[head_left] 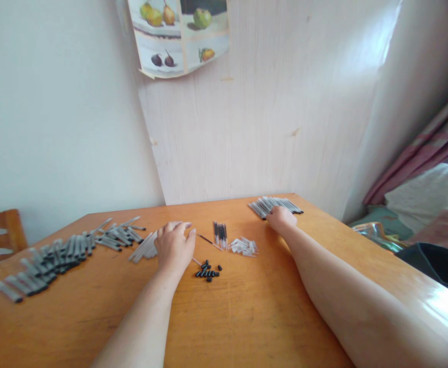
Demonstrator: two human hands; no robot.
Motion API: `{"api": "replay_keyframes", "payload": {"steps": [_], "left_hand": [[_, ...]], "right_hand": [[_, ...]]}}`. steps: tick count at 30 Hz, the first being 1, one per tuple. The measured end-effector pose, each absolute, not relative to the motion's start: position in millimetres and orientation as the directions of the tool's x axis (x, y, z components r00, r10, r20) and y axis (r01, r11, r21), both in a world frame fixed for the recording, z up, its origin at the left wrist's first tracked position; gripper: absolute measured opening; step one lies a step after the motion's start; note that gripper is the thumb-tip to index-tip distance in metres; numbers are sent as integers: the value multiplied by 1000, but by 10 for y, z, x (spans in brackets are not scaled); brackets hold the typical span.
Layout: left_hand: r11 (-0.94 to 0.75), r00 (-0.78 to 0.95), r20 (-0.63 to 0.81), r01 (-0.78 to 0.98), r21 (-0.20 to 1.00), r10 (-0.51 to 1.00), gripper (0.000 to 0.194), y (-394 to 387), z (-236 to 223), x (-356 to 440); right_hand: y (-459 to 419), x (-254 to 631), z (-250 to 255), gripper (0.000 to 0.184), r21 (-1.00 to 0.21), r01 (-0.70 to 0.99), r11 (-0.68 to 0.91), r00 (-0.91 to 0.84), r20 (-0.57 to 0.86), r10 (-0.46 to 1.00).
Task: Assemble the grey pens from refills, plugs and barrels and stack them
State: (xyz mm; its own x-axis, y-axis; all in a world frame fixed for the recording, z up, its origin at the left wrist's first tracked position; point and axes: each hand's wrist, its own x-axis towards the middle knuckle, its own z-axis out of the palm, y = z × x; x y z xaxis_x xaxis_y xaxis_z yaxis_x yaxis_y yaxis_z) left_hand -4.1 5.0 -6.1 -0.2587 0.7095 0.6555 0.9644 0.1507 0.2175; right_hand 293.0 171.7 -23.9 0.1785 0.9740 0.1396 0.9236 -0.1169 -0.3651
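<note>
My left hand (175, 244) rests palm down in the middle of the orange wooden table (247, 317), fingers bent over a small bundle of clear pen barrels (144, 247); whether it grips any is hidden. A thin refill (205, 238) lies just past its fingertips. My right hand (281, 217) reaches to the far right, fingers curled at the near edge of a neat row of grey finished pens (275, 205). Between the hands lie a few black refills (220, 234), a heap of clear tips (244, 246) and several small black end caps (207, 271).
A long spread of grey pen caps (61, 255) covers the table's left side. A wooden chair back (5, 227) stands at the far left. A pale wall panel with a fruit poster (180, 36) rises behind. Bedding and a dark bin (439, 266) sit to the right.
</note>
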Motion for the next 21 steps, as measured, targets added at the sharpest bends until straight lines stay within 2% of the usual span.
{"api": "replay_keyframes", "payload": {"steps": [5, 12, 21], "left_hand": [[160, -270, 639, 961, 226, 720, 30, 35, -44, -36], [171, -289, 639, 955, 241, 712, 29, 46, -62, -58], [207, -368, 601, 924, 322, 710, 30, 42, -19, -76]], "right_hand": [[1723, 2941, -239, 25, -379, 916, -132, 201, 147, 969], [1688, 2995, -208, 34, -406, 899, -164, 256, 184, 949], [1631, 2857, -136, 35, -406, 908, -106, 220, 246, 944]]}}
